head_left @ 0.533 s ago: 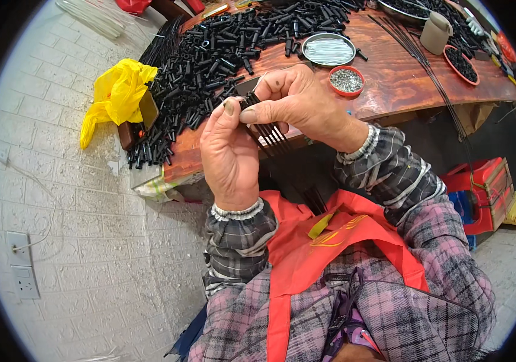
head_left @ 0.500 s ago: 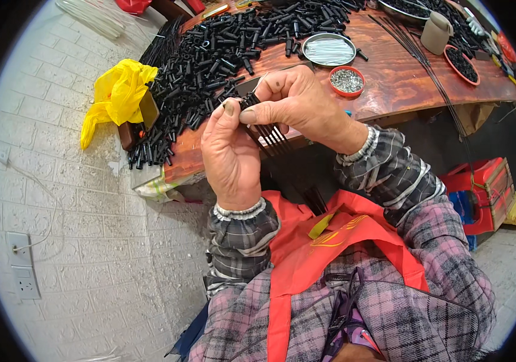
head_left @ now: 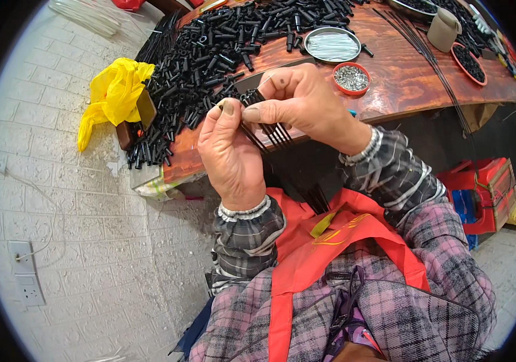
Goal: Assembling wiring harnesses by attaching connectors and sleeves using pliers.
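Note:
A bundle of thin black rods slants from my fingers down toward my lap, fanned side by side. My right hand is closed, its thumb pressing the rods near their upper ends. Close beside it, my left hand is closed too, thumb and forefinger pinched at the left side of the bundle. A thin pale strand shows by the right forefinger; which fingers grip it I cannot tell. The rods' lower ends rest against a red apron on my lap.
On the wooden table lies a heap of black tubular parts. Beyond my right hand stand a dish of white sticks and a red dish of small metal pieces. Long black rods overhang the edge; a yellow bag sits left.
My fingertips have drawn slightly apart at the rods' upper ends. The pale strand now shows above the bundle. Both hands still hold near the same place, and the view has shifted a little.

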### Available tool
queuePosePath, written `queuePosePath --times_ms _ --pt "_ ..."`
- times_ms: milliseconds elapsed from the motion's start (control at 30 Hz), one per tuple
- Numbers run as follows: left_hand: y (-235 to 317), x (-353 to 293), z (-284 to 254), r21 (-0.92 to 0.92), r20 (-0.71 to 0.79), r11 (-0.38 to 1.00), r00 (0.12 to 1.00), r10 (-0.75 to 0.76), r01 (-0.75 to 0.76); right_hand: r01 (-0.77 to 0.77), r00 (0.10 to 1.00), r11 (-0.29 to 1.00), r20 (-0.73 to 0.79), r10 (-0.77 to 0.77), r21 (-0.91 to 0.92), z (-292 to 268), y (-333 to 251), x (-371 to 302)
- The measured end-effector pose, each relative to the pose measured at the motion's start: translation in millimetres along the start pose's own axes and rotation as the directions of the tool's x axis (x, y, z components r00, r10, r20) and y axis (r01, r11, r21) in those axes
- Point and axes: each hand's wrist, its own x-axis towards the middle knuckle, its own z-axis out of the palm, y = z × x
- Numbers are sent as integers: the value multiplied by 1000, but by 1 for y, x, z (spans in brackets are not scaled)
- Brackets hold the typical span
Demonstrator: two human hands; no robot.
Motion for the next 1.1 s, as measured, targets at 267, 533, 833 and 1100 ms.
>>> queuePosePath --times_ms 267,533,833,1100 --pt "6 11 -26 76 -74 997 996 40 -34 -37 997 999 -63 37 0 26 16 10" --pt "-3 24 -62 160 -9 986 999 -47 48 -50 996 997 -78 45 -55 22 39 22" --pt "1 72 7 201 761 534 474 442 -821 299 952 891 -167 -255 342 21 71 21" --pt "-10 104 -154 900 214 281 900 380 -333 -43 969 998 -245 32 -40 -47 66 27"
